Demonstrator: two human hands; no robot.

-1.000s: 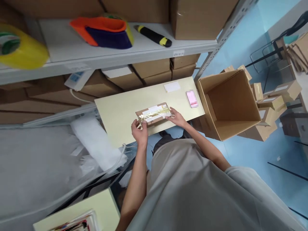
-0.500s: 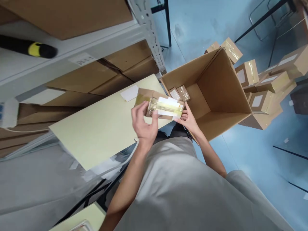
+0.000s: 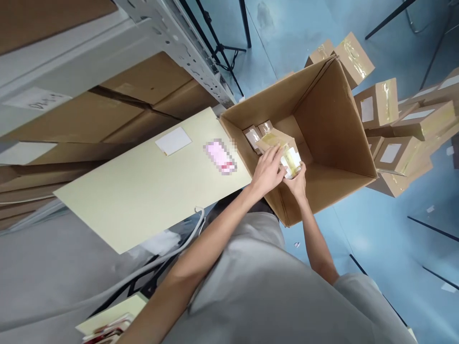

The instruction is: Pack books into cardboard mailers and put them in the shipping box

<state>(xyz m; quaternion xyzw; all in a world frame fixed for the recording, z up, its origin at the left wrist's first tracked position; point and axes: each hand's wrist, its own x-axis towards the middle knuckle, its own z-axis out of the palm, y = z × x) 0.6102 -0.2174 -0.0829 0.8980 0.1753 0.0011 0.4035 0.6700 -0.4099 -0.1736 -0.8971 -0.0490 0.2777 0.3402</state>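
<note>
Both my hands hold a small taped cardboard package with a white label, inside the big open carton on the floor at the right. My left hand grips its near left side, fingers wrapped over the top. My right hand supports its right end from below. Two small taped packages lie on the carton's bottom, just beyond the one I hold.
A pale yellow tabletop carries a white label and a blurred pink item. Metal shelving with brown boxes stands behind it. Several taped small boxes are piled right of the carton on the blue floor.
The package has gone from lying on the table, lifted in both hands, over to the right and down into the open carton. My view has swung right with it.
</note>
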